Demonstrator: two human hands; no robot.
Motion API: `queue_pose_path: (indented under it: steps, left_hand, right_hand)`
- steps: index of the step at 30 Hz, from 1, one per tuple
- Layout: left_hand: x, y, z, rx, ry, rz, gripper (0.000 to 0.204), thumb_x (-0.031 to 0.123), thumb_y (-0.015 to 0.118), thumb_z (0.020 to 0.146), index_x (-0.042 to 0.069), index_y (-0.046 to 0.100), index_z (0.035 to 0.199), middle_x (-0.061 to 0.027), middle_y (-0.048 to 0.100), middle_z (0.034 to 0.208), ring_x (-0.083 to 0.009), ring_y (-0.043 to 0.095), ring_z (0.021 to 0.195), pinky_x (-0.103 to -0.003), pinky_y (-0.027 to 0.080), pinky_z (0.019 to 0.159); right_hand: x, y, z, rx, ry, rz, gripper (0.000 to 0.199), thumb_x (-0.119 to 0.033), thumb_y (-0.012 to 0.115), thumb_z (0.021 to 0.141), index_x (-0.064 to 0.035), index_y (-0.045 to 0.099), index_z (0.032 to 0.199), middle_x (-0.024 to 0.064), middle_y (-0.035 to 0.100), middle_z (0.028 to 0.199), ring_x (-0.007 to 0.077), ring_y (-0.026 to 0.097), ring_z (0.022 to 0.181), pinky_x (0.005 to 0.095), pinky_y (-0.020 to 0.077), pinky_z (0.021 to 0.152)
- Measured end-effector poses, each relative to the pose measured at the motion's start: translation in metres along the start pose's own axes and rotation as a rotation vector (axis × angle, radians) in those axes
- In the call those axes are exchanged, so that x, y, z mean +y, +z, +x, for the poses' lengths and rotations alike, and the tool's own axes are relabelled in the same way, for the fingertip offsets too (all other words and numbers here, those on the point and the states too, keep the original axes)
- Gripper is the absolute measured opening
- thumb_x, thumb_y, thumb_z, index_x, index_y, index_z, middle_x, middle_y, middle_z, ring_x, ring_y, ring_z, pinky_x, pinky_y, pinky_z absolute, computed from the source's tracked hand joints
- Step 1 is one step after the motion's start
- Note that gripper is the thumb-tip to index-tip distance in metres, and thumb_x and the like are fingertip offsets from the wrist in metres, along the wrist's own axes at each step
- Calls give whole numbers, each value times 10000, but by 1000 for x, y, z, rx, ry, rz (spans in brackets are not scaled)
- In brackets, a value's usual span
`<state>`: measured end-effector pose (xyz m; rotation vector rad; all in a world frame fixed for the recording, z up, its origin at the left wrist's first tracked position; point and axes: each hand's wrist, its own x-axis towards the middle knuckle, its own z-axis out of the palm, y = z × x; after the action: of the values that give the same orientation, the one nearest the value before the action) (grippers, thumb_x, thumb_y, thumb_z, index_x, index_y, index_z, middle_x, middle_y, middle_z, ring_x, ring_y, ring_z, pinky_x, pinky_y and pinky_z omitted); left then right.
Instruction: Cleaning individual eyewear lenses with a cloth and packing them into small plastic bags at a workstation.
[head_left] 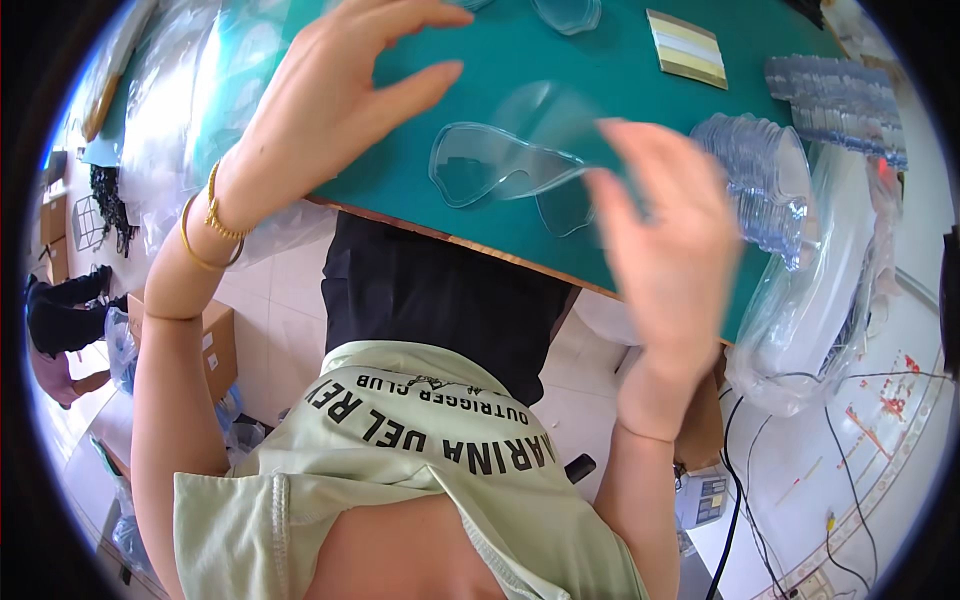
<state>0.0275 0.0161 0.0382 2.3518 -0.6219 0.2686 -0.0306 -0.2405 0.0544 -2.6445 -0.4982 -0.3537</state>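
Note:
My left hand is raised over the left part of the green table, its thumb and fingers spread with nothing between them. My right hand, smeared by motion, has thumb and fingertips at the right end of a clear goggle-shaped plastic lens and appears to grip it. A blurred transparent piece shows just above that lens; whether it is part of the same lens I cannot tell. Under it, near the table edge, another clear curved piece is partly hidden. Right of my right hand stands a row of nested clear lenses.
Further clear plastic pieces are stacked at the far right. A small stack of clear lenses and a yellow-and-white pad lie at the back. Plastic bags hang by the right edge; clear sheeting covers the left. Black cables trail below.

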Motion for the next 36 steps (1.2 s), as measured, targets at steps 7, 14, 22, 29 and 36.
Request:
queue_pose_path:
  steps: [7, 14, 22, 29, 36]
  left_hand:
    - [6, 20, -34, -347, -13, 3, 752, 181, 831, 719, 38, 508, 1383, -120, 485, 1317, -320, 449, 1210, -389, 410, 1043]
    - [1, 33, -42, -319, -14, 29, 708, 178, 844, 703, 60, 545, 1334, -100, 467, 1282, -309, 458, 1156, -402, 423, 1026]
    - [-7, 26, -55, -241, -102, -28, 701, 164, 853, 693, 74, 571, 1329, -106, 471, 1308, -304, 453, 1207, -390, 408, 1054]
    - [-16, 30, -64, -213, -177, -86, 672, 181, 864, 675, 99, 616, 1294, -74, 492, 1301, -282, 469, 1202, -394, 395, 1053]
    - [-19, 33, -64, -171, -190, -118, 638, 186, 882, 642, 86, 659, 1231, -61, 515, 1261, -270, 495, 1161, -389, 403, 1026]
  right_hand:
    - [108, -120, 3, 42, 269, -495, 310, -140, 697, 921, -30, 691, 1212, 116, 701, 1167, 226, 653, 1048, 322, 486, 934]
    - [56, -80, -26, 191, 252, -395, 271, -99, 695, 915, -33, 695, 1178, 106, 693, 1145, 215, 648, 994, 311, 495, 877]
    - [61, -8, -89, -24, 502, -60, 214, 0, 698, 870, -25, 716, 1083, 104, 686, 1045, 224, 677, 918, 322, 534, 793]
    - [-20, 67, -18, -8, -51, 272, 207, 54, 733, 807, -45, 711, 988, 80, 680, 1001, 212, 660, 841, 315, 539, 732]
    - [-4, 96, 21, 5, -121, 220, 144, 39, 737, 803, -28, 679, 917, 89, 650, 937, 235, 655, 775, 345, 525, 639]
